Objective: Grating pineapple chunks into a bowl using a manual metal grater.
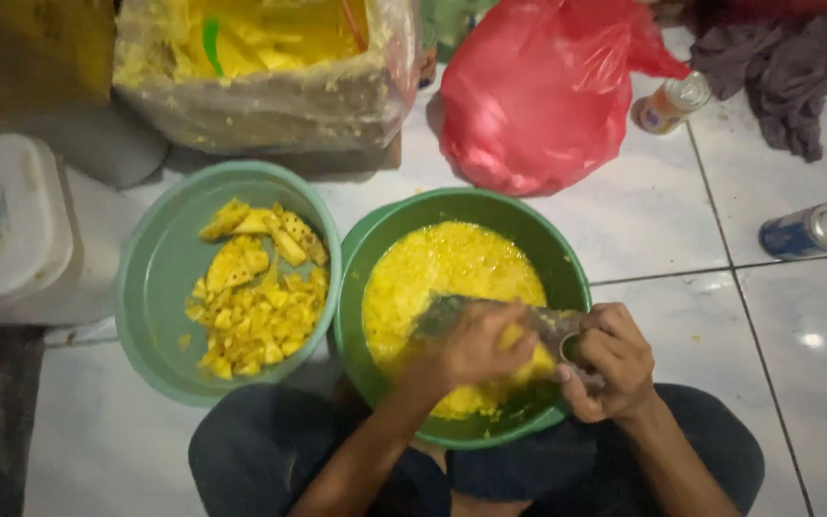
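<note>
— Green basin at centre of the head view, on the tiled floor. Contents?

— Yellow grated pulp, filling most of it. A metal grater lies slanted across the basin, above the pulp.

— Hands?

— Left hand is curled over a yellow fruit piece, pressing it against the grater. Right hand is closed around the grater's end at the basin's right rim. Both forearms come up from the lower edge, over dark-clothed knees.

— Adjacent items?

— A second, paler green basin touches the first on its left; it holds yellow fruit chunks, some with dotted rind sides. Behind it, a box lined with clear plastic, smeared with yellow scraps. A red plastic bag sits behind the centre basin. A small bottle lies near the bag, a dark cloth in the top right corner, a blue can on its side well right. A white lidded container stands at far left.
</note>
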